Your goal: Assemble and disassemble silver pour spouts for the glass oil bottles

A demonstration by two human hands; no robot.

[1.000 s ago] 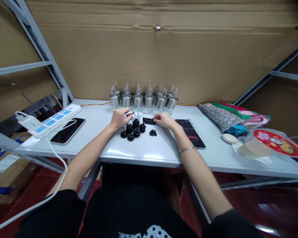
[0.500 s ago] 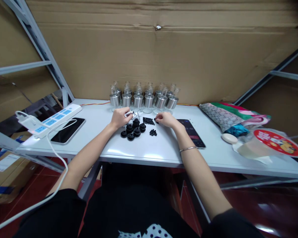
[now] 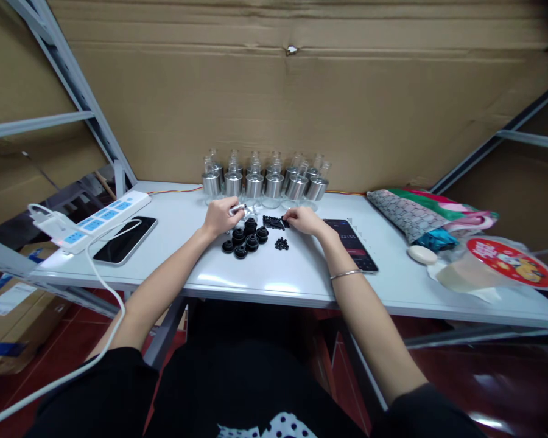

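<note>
My left hand [image 3: 220, 216] is closed around a slim white and silvery piece [image 3: 237, 208] whose kind I cannot make out. Beside it lie clear, shiny small pieces [image 3: 251, 218], partly hidden by the fingers. Just in front is a cluster of black ridged caps [image 3: 251, 243]. My right hand [image 3: 305, 220] has its fingertips pinched at a small black part, at the right end of a block of short black tube-like pieces [image 3: 272, 222]. Nearer the table's front edge is a small heap of tiny black rings [image 3: 282, 244].
Glass bottles with metal sleeves [image 3: 254, 184] stand in rows at the back, before a cardboard wall [image 3: 274, 103]. A phone [image 3: 354, 246] lies by my right forearm. On the left are a power strip [image 3: 105, 220] and another phone [image 3: 126, 241]; bags and a lidded tub [image 3: 506, 261] are on the right.
My right hand has shifted very slightly left, its fingertips now closer to the block of black pieces. My left hand has stayed in place.
</note>
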